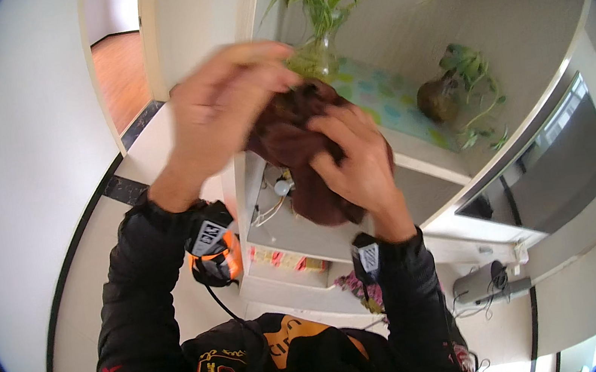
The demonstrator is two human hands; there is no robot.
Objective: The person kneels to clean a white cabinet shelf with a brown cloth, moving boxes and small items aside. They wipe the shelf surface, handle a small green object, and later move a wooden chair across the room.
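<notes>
A bunched dark brown cloth (317, 192) hangs in front of me, level with a cabinet shelf. My right hand (354, 158) grips its right side, with the thumb and fingers pressed into the folds. Blurred by motion, my left hand (229, 101) is at the cloth's upper left edge. Its fingers reach over toward the top fold; whether they pinch the fabric is unclear. Just behind the fingers stands a glass vase (317, 57) holding a green spider plant (327, 8).
The vase and a brown round pot (437, 98) with a trailing plant stand on a patterned mat (384, 91). Below are a white bulb (282, 188) with cables and a shelf with small packets (285, 259). A television (546, 162) is at right, purple flowers (361, 288) low down.
</notes>
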